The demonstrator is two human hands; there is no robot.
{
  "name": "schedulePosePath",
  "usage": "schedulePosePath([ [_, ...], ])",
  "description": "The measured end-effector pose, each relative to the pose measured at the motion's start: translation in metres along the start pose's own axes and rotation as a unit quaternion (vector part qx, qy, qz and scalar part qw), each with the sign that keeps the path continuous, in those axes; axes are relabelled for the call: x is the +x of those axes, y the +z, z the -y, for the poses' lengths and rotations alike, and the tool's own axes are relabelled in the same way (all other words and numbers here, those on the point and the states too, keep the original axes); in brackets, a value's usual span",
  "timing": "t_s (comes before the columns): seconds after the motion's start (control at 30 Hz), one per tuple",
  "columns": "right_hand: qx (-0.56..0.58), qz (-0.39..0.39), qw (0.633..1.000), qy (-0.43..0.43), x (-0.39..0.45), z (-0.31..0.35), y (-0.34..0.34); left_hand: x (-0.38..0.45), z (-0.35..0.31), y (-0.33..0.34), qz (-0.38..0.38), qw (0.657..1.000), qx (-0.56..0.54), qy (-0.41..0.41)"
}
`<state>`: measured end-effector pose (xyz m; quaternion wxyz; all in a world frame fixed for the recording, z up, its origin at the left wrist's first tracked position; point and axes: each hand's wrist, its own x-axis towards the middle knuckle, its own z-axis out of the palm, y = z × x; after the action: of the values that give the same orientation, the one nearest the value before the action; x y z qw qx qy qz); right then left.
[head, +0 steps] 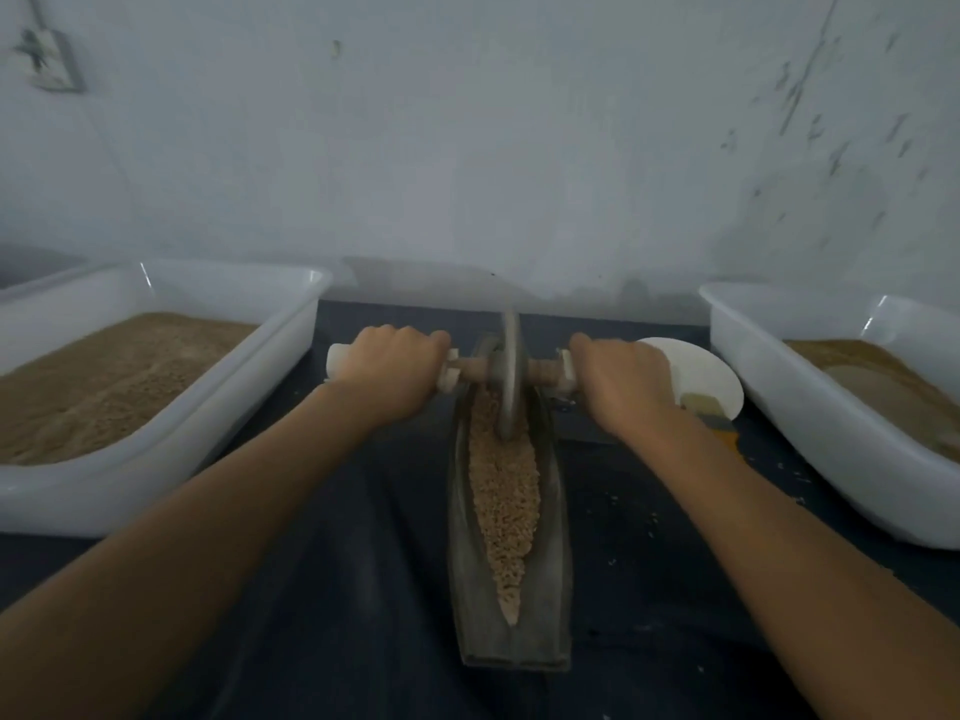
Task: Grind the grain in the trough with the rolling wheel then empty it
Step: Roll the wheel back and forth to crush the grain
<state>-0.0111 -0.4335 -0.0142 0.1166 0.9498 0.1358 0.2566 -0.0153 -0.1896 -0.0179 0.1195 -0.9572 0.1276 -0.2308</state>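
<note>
Both fists are wrapped round the axle handles, the left hand (393,368) and right hand (621,379) either side of the rolling wheel (508,376), which stands in the far end of the trough (511,652). Grain (505,491) fills its groove. White tubs (156,459) of brown meal flank it on the dark desk (353,589).

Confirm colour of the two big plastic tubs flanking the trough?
White, both tubs; head view.
</note>
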Motion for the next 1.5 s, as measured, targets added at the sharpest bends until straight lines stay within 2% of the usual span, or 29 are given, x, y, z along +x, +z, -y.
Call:
schedulePosePath([
  [0.17,0.065,0.032,0.996,-0.045,-0.074,-0.003,-0.026,-0.062,-0.020,-0.040,0.006,0.999,0.017,0.029],
  [0.3,0.094,-0.031,0.991,-0.093,-0.129,-0.008,-0.063,-0.117,-0.026,-0.080,-0.092,0.990,-0.001,0.107],
  [0.37,0.093,-0.031,0.990,-0.097,-0.136,-0.010,-0.067,-0.121,-0.023,-0.082,-0.061,0.992,-0.017,0.106],
  [0.43,0.083,-0.028,0.991,-0.097,-0.127,-0.009,-0.058,-0.106,-0.023,-0.072,-0.014,0.995,-0.003,0.102],
  [0.5,0.077,-0.028,0.993,-0.087,-0.102,-0.009,-0.035,-0.075,-0.021,-0.050,0.020,0.998,0.031,0.060],
  [0.63,0.035,-0.017,0.999,0.003,-0.022,-0.009,0.007,-0.008,-0.010,-0.017,-0.006,0.998,0.054,0.011],
  [0.73,0.002,-0.037,0.999,0.010,0.008,-0.007,0.014,0.013,-0.002,-0.004,0.003,1.000,0.023,-0.015],
  [0.93,-0.022,-0.032,0.996,-0.083,-0.047,-0.001,-0.028,-0.060,-0.017,-0.021,0.043,0.998,-0.032,-0.043],
  [1.0,0.002,-0.092,0.988,-0.127,-0.080,0.001,-0.051,-0.097,-0.020,-0.038,0.054,0.997,-0.041,-0.028],
  [1.07,0.023,-0.138,0.979,-0.151,-0.104,-0.002,-0.065,-0.124,-0.021,-0.056,0.033,0.998,-0.046,0.013],
  [1.1,0.032,-0.131,0.979,-0.154,-0.109,-0.003,-0.069,-0.131,-0.019,-0.062,0.016,0.998,-0.059,0.030],
  [1.17,0.050,-0.094,0.982,-0.153,-0.109,-0.005,-0.070,-0.127,-0.018,-0.067,0.031,0.997,-0.051,0.045],
  [1.23,0.050,-0.063,0.987,-0.139,-0.097,-0.003,-0.059,-0.110,-0.018,-0.053,0.074,0.996,-0.046,0.009],
  [1.3,0.007,-0.028,0.994,-0.106,-0.069,0.002,-0.043,-0.080,-0.014,-0.032,0.069,0.996,-0.053,-0.013],
  [1.37,-0.058,-0.031,0.995,-0.069,-0.030,0.003,-0.023,-0.046,-0.006,-0.009,0.062,0.996,-0.066,-0.020],
  [1.5,-0.079,-0.037,0.995,-0.039,0.021,0.004,-0.016,0.003,0.010,0.017,0.032,0.996,-0.071,-0.040],
])
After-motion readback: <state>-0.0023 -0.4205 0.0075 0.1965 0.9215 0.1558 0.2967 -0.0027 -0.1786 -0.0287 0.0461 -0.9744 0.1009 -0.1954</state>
